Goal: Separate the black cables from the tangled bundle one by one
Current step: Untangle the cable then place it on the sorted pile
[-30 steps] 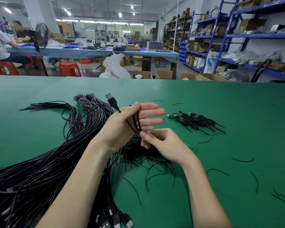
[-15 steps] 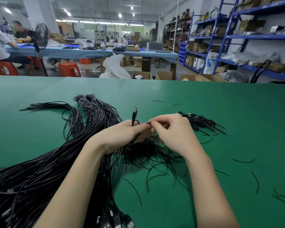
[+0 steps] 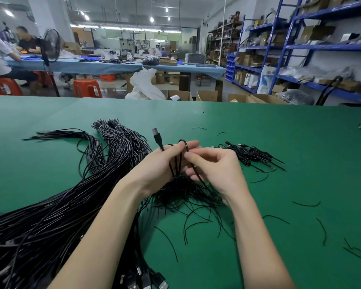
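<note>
Now apart since half a second ago: left hand (image 3: 165,163) gripping looped cable (image 3: 182,157), plug (image 3: 157,137) raised; right hand (image 3: 215,165) fingers pinching one strand above worktop (image 3: 258,132) middle.

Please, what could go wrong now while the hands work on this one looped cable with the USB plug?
1. The cable in the left hand runs down into the tangled pile; pulling may drag other strands up.
2. The right hand pinches one strand; a hard tug could tighten the loop.
3. The loose wire pieces nearby may catch on it.
</note>
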Demonstrator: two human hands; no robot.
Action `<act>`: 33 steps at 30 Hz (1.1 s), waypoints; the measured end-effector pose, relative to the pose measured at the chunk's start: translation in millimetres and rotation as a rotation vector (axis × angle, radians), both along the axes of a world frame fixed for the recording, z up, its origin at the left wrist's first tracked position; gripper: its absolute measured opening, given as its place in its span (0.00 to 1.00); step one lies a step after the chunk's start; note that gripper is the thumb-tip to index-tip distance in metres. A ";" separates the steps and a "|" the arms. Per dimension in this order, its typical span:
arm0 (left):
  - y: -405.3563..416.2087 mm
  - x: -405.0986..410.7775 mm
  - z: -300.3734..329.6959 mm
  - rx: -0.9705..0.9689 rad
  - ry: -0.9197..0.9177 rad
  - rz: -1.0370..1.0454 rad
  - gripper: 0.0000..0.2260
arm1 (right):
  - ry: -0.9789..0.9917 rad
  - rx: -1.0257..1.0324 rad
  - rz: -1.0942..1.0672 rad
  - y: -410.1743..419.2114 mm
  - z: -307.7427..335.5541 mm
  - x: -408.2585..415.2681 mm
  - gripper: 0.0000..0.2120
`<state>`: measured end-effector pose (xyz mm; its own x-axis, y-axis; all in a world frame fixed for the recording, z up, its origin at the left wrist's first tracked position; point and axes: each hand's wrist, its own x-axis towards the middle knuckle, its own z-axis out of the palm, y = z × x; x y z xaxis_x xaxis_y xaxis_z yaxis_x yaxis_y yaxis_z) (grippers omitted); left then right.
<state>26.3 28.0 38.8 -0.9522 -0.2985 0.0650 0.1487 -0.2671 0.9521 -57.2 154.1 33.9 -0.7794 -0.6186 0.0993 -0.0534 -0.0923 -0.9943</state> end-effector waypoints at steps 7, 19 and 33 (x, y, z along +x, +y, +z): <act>4.4 -3.4 -6.7 -0.043 0.017 0.004 0.16 | -0.025 0.074 0.001 0.4 -10.4 -3.4 0.07; 3.0 -0.1 -6.4 -0.338 0.020 -0.004 0.13 | 0.082 0.349 0.298 24.2 -17.0 -24.6 0.13; 12.7 10.4 0.1 -0.446 -0.173 -0.471 0.10 | 0.364 0.045 0.264 7.8 -1.1 -10.0 0.13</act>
<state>36.7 40.7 38.9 -0.9820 0.1714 -0.0796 -0.0522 0.1588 0.9859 -67.3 161.9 32.7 -0.5139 -0.8012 0.3066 -0.3808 -0.1072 -0.9184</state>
